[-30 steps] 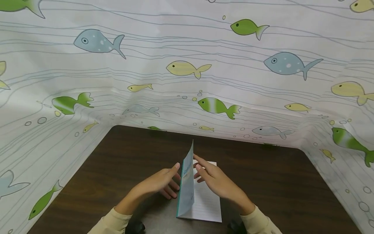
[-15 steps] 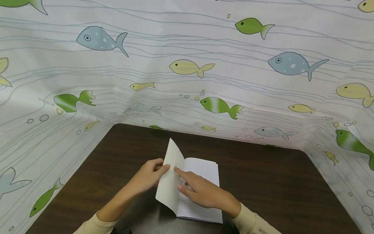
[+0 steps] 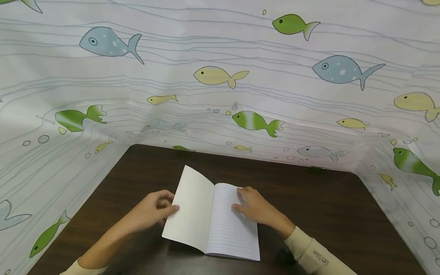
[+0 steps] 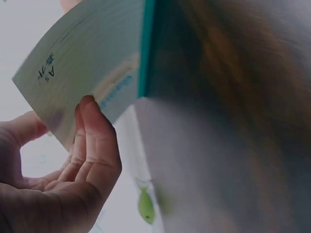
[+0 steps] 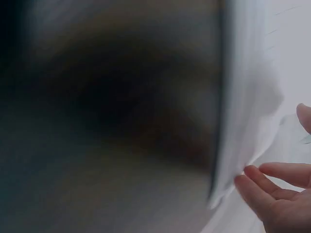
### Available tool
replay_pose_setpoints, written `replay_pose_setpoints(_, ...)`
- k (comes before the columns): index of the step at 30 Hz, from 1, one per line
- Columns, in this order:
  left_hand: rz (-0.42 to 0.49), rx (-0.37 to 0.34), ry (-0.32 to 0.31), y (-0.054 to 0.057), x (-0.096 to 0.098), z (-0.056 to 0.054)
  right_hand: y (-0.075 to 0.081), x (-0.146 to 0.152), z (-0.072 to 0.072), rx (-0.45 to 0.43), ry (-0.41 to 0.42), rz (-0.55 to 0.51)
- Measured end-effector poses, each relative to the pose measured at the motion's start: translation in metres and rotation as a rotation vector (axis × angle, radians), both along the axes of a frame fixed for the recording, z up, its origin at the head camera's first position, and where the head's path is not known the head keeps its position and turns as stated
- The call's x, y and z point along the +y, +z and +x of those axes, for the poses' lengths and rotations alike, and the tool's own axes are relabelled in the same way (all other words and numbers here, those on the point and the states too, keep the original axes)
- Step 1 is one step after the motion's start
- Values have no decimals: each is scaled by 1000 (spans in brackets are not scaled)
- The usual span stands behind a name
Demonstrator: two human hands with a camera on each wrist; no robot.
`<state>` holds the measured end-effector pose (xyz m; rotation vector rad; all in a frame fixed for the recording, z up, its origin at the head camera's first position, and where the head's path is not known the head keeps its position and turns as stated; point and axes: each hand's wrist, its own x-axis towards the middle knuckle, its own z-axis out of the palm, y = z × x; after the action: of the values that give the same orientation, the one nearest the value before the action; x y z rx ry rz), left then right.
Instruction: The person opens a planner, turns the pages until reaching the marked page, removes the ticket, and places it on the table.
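An opened notebook lies on the table, its lined white pages facing up on the right. Its front cover is swung out to the left and tilted up, with a plain cream inner side. My left hand pinches the cover's left edge, thumb on the inner face and fingers behind. In the left wrist view the cover's pale printed outside shows, with a teal spine strip. My right hand is over the right page, its fingertips at the upper right edge and its fingers loosely extended.
The dark brown tabletop extends around the notebook. White sheeting printed with fish stands along its back and sides. A dark object sits near the right sleeve.
The cover has swung from upright over to the left, now with the left hand gripping its edge. My right hand has moved from the cover to the right page's outer edge.
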<state>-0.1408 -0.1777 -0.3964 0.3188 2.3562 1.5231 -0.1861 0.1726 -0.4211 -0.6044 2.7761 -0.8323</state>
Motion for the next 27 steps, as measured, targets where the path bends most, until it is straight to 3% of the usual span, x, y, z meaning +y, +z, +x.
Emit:
replay_pose_setpoints(3, -11, -5, 3, -8, -8, 3, -5, 5, -7, -8, -35, 8)
replay_pose_setpoints(9, -115, -40, 19, -23, -17, 9, -10, 6, -11, -10, -84, 98)
replay_pose_setpoints(18, -182, -107, 2, -37, -22, 6, -9, 15, -13, 0, -134, 134)
replay_pose_setpoints(27, -271, -80, 15, -40, -20, 1, -11, 17, -17, 32, -140, 142)
